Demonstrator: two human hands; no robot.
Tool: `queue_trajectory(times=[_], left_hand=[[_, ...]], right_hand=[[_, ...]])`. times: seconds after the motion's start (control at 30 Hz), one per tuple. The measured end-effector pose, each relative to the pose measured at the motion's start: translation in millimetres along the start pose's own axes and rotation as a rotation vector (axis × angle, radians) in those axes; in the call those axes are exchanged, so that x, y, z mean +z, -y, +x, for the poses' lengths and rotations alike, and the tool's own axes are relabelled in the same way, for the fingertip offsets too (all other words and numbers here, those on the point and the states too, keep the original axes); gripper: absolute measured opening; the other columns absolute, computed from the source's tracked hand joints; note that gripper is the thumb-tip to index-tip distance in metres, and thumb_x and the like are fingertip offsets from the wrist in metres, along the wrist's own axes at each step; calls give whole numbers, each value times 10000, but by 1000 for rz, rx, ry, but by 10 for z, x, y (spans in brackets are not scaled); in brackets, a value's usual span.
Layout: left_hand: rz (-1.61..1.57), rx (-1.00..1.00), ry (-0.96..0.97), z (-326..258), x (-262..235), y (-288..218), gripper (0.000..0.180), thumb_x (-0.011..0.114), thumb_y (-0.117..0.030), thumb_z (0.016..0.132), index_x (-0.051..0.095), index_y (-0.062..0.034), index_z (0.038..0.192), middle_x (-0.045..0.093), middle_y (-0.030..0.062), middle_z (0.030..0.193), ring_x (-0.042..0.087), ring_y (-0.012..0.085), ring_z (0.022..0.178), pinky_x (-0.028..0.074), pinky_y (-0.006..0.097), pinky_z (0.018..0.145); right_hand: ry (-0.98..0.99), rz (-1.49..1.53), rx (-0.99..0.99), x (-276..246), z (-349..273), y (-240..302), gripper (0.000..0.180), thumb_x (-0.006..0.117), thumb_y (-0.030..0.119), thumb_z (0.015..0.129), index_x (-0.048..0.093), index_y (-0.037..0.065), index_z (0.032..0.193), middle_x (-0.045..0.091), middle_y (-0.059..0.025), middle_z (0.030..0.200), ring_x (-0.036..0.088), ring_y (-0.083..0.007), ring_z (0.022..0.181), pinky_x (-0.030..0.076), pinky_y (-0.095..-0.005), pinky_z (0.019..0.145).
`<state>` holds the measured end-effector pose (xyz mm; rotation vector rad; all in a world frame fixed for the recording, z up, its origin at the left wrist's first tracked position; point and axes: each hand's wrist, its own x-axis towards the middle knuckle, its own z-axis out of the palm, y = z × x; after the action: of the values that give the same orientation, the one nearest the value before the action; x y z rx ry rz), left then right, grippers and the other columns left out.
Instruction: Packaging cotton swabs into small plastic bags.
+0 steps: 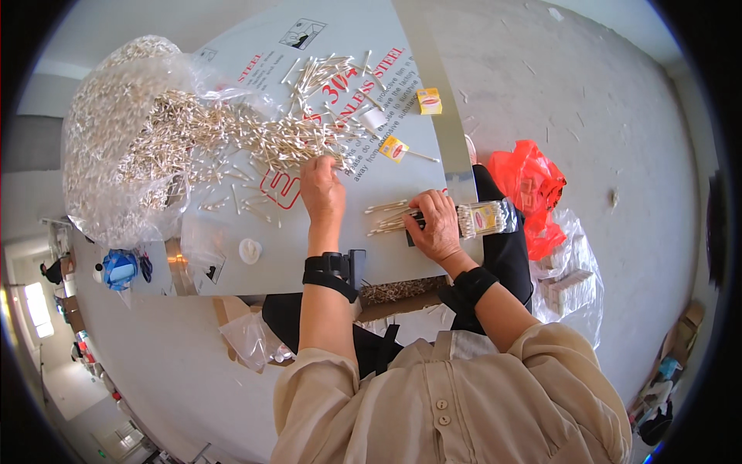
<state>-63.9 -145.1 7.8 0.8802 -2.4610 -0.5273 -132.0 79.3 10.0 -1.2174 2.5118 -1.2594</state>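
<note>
**Left hand (321,189) at the edge of a heap of cotton swabs (270,139), right hand (437,224) over a dark block (411,239)**

In the head view, the cotton swabs spread across a grey table (309,265) from the mouth of a large clear bag (100,131) at the left. A looser cluster of them lies beyond the heap, near the far side. The left hand is at the heap's near right edge, its fingertips drawn together; whether they pinch a swab, I cannot tell.

The right hand lies near the table's right edge, fingers bent over the dark block, thumb at its left. How firmly they press is hidden. A small bundle of swabs (385,219) sticks out to the left of this hand. Just to its right, more swabs lie in a clear packet (488,218) with a yellow label, reaching past the table's edge.

Two yellow cards (393,149) (429,101) lie farther up the table; a single swab points right from the nearer one. A small white object (372,118) is close by. Beside the table, at the person's right, are a red bag (529,189) and a clear bag of white packs (573,290). A box (402,292) of swabs shows below the table's near edge.
</note>
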Motion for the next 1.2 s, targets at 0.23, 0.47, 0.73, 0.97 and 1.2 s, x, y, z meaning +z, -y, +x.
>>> queue_trajectory(times=[0.23,0.47,0.73,0.97,1.2], left_hand=[[144,314,149,311,-169,12,142,714,9,678,657,-59,788,557,67,840,549,285,889,477,413,771],[66,479,308,164,5,-297,119,751,-89,664,665,-68,743,572,64,828,543,278,876,475,403,774],[-90,317,397,-192,-21,-622,130,705,-41,698,645,-64,812,589,64,853,556,279,909,457,393,826],[-148,393,313,-110,-57,-402,203,671,39,702,650,-51,882,609,61,902,562,278,932,475,392,833],[-103,217,213,14,22,-191,188,636,67,725,646,-60,862,597,57,895,543,292,933,475,390,811]], right_hand=[[-3,-5,-6,-7,-2,-4,239,686,143,735,529,76,902,537,-93,892,530,-301,880,399,-404,779],[-14,-16,-16,1,1,-15,231,679,144,737,528,73,897,536,-93,891,532,-302,868,399,-405,768],[-91,90,50,12,-14,-38,296,697,126,708,564,64,965,555,-103,938,546,-313,891,431,-407,795],[-118,-34,-143,43,404,-7,233,716,128,705,679,119,935,603,-32,1017,545,-258,977,443,-374,830],[16,-128,-229,162,464,-142,42,685,164,749,674,157,788,590,10,868,548,-222,883,430,-356,782]])
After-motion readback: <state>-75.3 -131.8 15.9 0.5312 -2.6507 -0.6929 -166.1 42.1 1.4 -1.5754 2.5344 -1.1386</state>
